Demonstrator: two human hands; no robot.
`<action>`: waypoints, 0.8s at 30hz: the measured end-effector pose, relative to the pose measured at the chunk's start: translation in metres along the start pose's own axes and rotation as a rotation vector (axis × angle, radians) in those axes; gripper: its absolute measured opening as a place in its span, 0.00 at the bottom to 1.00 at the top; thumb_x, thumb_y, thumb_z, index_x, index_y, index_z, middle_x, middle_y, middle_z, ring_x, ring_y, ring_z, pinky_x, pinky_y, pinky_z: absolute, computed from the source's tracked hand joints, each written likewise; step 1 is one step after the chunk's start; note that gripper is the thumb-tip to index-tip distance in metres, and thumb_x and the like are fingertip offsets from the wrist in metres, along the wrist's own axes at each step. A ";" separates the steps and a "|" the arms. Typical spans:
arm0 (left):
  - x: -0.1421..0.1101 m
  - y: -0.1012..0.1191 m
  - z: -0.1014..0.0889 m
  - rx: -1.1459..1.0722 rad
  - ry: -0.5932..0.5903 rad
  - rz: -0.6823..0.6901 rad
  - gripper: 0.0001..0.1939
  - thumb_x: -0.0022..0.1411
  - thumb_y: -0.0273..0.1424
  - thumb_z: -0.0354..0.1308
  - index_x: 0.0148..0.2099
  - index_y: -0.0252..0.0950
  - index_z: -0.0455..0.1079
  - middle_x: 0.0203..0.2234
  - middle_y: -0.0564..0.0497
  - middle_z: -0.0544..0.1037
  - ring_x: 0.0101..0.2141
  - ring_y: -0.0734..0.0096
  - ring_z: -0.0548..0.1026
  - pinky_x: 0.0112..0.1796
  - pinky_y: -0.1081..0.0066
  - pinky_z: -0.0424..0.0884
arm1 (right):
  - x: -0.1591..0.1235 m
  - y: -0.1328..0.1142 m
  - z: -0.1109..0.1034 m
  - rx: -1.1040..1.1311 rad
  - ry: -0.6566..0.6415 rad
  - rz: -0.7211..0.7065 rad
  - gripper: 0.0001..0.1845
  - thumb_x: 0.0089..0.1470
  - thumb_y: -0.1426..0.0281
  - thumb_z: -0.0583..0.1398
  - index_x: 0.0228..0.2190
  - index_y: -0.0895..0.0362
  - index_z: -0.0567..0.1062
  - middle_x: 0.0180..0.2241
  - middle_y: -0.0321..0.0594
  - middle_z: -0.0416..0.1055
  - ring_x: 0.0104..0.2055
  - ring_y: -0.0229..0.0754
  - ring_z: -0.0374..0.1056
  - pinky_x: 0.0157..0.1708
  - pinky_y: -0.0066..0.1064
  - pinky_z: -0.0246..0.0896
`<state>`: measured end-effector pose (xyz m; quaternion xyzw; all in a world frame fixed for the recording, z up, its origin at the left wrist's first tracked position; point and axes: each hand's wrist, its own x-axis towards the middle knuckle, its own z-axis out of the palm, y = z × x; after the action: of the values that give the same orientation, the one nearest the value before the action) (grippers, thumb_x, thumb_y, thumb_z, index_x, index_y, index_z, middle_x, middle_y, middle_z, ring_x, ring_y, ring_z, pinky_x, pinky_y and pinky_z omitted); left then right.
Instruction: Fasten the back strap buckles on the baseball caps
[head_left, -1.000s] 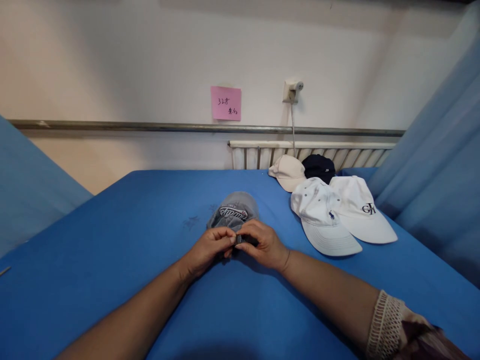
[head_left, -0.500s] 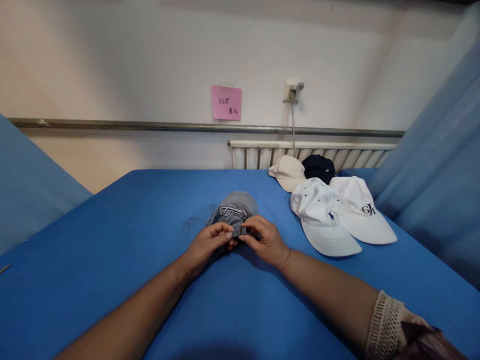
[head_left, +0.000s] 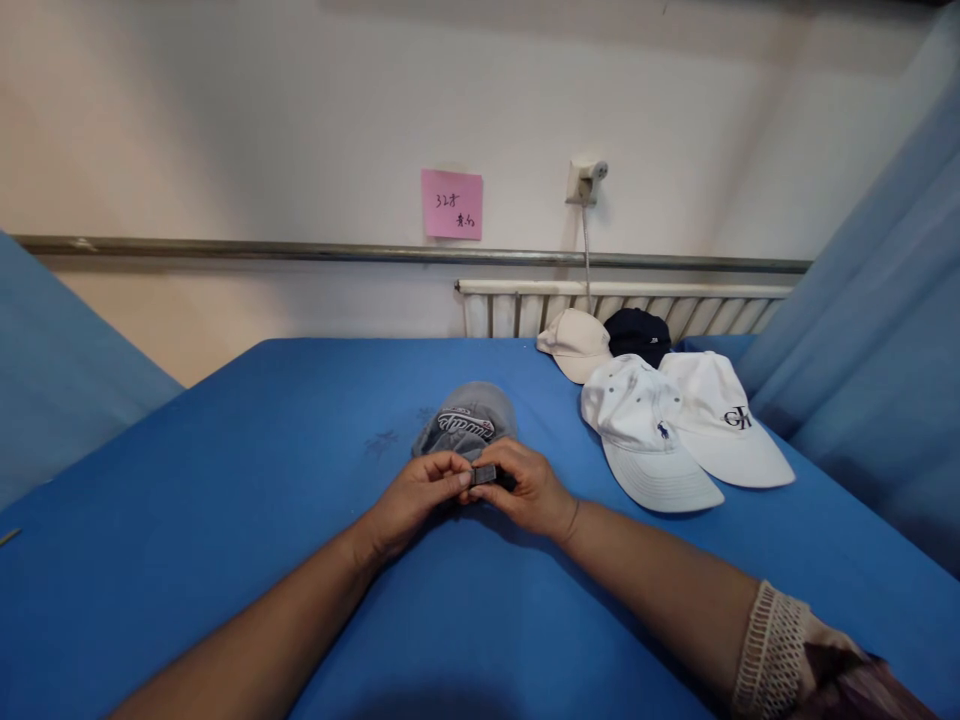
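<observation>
A grey baseball cap [head_left: 469, 412] with raised lettering lies on the blue table, its brim pointing away from me and its back strap towards me. My left hand [head_left: 425, 492] pinches the end of the dark strap [head_left: 484, 475] between thumb and forefinger. From the other side, my right hand [head_left: 526, 487] grips the same strap by its buckle part, thumb below and forefinger above. Both hands meet just in front of the cap's crown and partly cover its near edge. The fingers underneath are hidden.
To the right sit a white cap with a dark horse emblem [head_left: 645, 440], a white cap with letters [head_left: 724, 415], a beige cap [head_left: 576, 342] and a navy cap [head_left: 637, 335]. Blue curtains [head_left: 877, 300] flank the blue table [head_left: 225, 480]. A radiator [head_left: 525, 310] stands behind.
My hands have drawn slightly closer together at the strap and turned it a little. The right fingers sit lower around the buckle. The cap and the other caps stay in place.
</observation>
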<state>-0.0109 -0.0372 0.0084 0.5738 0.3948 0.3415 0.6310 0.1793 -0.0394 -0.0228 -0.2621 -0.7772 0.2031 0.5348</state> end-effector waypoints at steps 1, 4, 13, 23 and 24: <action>0.000 -0.001 0.001 0.014 0.010 0.007 0.14 0.54 0.39 0.66 0.30 0.33 0.70 0.22 0.54 0.71 0.25 0.77 0.64 0.29 0.74 0.59 | 0.000 0.000 0.000 0.002 -0.001 -0.001 0.07 0.58 0.64 0.64 0.38 0.53 0.75 0.34 0.40 0.74 0.37 0.41 0.70 0.38 0.34 0.67; 0.002 -0.003 0.001 0.036 0.024 0.024 0.14 0.54 0.39 0.67 0.30 0.33 0.70 0.21 0.55 0.70 0.25 0.77 0.64 0.28 0.74 0.58 | -0.002 0.002 0.001 0.002 -0.004 0.021 0.08 0.57 0.63 0.64 0.37 0.53 0.75 0.34 0.39 0.74 0.37 0.41 0.70 0.38 0.34 0.67; 0.002 -0.006 0.000 -0.043 0.031 0.011 0.12 0.56 0.38 0.64 0.34 0.33 0.74 0.23 0.52 0.74 0.26 0.74 0.69 0.30 0.73 0.62 | -0.007 0.001 -0.002 0.023 0.000 0.135 0.09 0.59 0.62 0.61 0.37 0.55 0.71 0.35 0.40 0.73 0.37 0.41 0.70 0.39 0.33 0.66; 0.003 -0.004 -0.003 -0.013 0.077 0.051 0.16 0.57 0.39 0.63 0.45 0.35 0.73 0.28 0.49 0.77 0.30 0.69 0.72 0.32 0.70 0.66 | -0.002 -0.001 -0.003 0.013 0.060 0.092 0.08 0.62 0.69 0.54 0.30 0.55 0.70 0.34 0.41 0.71 0.37 0.40 0.69 0.39 0.33 0.66; 0.002 -0.003 -0.002 0.034 0.075 0.079 0.17 0.56 0.38 0.64 0.46 0.35 0.73 0.28 0.51 0.76 0.30 0.69 0.72 0.33 0.70 0.67 | -0.002 -0.001 -0.003 0.015 0.064 0.090 0.09 0.62 0.69 0.54 0.30 0.55 0.70 0.34 0.41 0.71 0.37 0.40 0.69 0.40 0.33 0.66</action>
<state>-0.0123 -0.0349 0.0054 0.5865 0.4010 0.3805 0.5919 0.1830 -0.0413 -0.0229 -0.2992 -0.7454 0.2245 0.5517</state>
